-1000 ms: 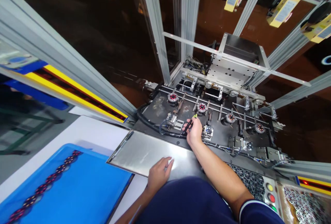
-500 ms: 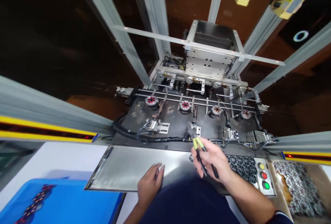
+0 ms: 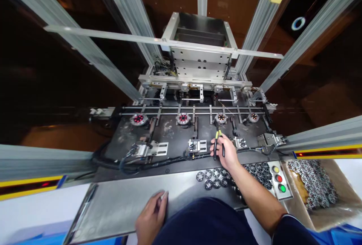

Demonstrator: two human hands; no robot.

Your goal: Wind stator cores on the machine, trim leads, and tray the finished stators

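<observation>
My right hand [image 3: 226, 150] is wrapped round a pair of pliers [image 3: 217, 143] with yellow-green and black handles. The jaws point away from me and reach the near side of a round copper-wound part [image 3: 221, 118] on the third fixture from the left; whether they touch it or grip a wire I cannot tell. A thin wire rises behind that part. Close to my body, my left hand [image 3: 151, 215] lies at the steel shelf [image 3: 127, 199], fingers curled and thumb pressed to them. What it holds, if anything, is hidden.
Other wound parts sit on fixtures, two with red centres [image 3: 138, 119]. Loose dark rings [image 3: 216, 182] lie on the shelf, partly behind my forearm. A button panel [image 3: 279, 180] and a box of rings [image 3: 313, 184] stand right. A metal bar [image 3: 113, 35] crosses above.
My right hand has carried the pliers forward from above the shelf to the third fixture. The view has swung to the right; my left hand stays by the shelf.
</observation>
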